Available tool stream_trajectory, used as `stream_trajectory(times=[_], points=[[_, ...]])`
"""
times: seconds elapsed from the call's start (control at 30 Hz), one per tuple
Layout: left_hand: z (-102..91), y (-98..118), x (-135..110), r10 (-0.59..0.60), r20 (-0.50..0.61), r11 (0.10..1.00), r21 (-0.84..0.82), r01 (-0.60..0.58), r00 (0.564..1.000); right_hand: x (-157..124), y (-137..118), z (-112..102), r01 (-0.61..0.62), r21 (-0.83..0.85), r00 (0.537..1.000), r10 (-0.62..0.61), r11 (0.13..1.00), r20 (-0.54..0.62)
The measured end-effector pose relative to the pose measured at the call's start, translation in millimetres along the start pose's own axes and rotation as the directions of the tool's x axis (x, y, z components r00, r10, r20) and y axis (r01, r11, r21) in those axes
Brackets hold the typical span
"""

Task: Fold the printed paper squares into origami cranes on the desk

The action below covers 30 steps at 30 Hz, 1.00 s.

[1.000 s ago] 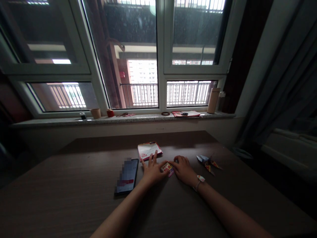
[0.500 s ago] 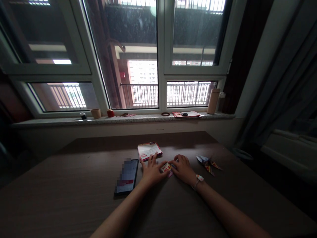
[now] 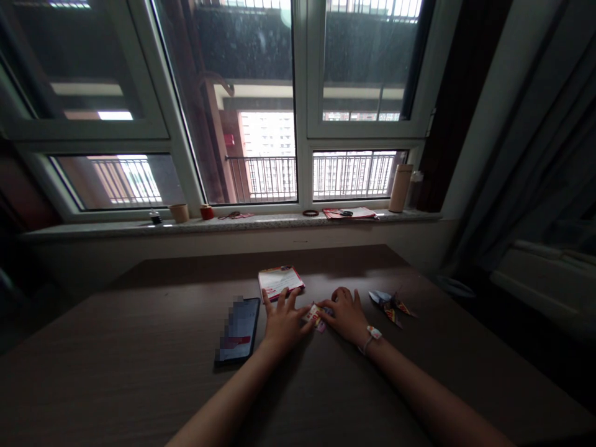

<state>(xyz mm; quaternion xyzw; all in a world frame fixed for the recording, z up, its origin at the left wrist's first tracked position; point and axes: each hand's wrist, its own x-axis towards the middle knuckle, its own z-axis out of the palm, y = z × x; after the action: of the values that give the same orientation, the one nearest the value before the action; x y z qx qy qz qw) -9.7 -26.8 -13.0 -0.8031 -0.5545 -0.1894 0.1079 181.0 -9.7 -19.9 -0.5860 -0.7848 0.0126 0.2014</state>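
A small folded piece of printed paper [image 3: 315, 315], red, yellow and white, lies on the dark wooden table [image 3: 139, 372] between my two hands. My left hand [image 3: 282, 318] rests flat with its fingers spread, the thumb touching the paper's left edge. My right hand [image 3: 345, 312] has its fingers curled and pinches the paper's right side. A bracelet sits on my right wrist.
A dark phone [image 3: 239, 329] lies left of my left hand. A stack of printed paper sheets [image 3: 280, 281] sits just beyond my left fingers. A folded paper figure [image 3: 390, 305] lies to the right. The windowsill [image 3: 223, 223] holds cups, a tall flask [image 3: 400, 188] and papers.
The folded paper has turned slightly and looks narrower between my hands. My left fingers have spread wider. Both hands stay in nearly the same place.
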Motion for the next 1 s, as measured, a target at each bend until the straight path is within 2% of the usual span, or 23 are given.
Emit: stream_trajectory(times=[0.33, 0.53, 0.77, 1.0], points=[[-13.8, 0, 1, 0.099, 0.037, 0.995, -0.002, -0.099, 0.994, 0, 1, 1, -0.019, -0.029, 1.0, 0.019, 0.999, 0.002], [-12.2, 0, 2, 0.126, 0.024, 0.992, -0.012, -0.126, 0.992, 0, 1, 0, -0.025, -0.014, 1.0, 0.025, 1.0, 0.001], [-10.0, -1, 0, 0.138, 0.01, 0.99, -0.03, -0.137, 0.99, -1, 1, -2, -0.028, 0.004, 1.0, 0.027, 1.0, 0.015], [-9.9, -1, -4, 0.097, -0.073, 0.995, -0.019, -0.098, 0.993, -2, 4, 0, -0.054, 0.03, 0.997, 0.052, 0.998, 0.054]])
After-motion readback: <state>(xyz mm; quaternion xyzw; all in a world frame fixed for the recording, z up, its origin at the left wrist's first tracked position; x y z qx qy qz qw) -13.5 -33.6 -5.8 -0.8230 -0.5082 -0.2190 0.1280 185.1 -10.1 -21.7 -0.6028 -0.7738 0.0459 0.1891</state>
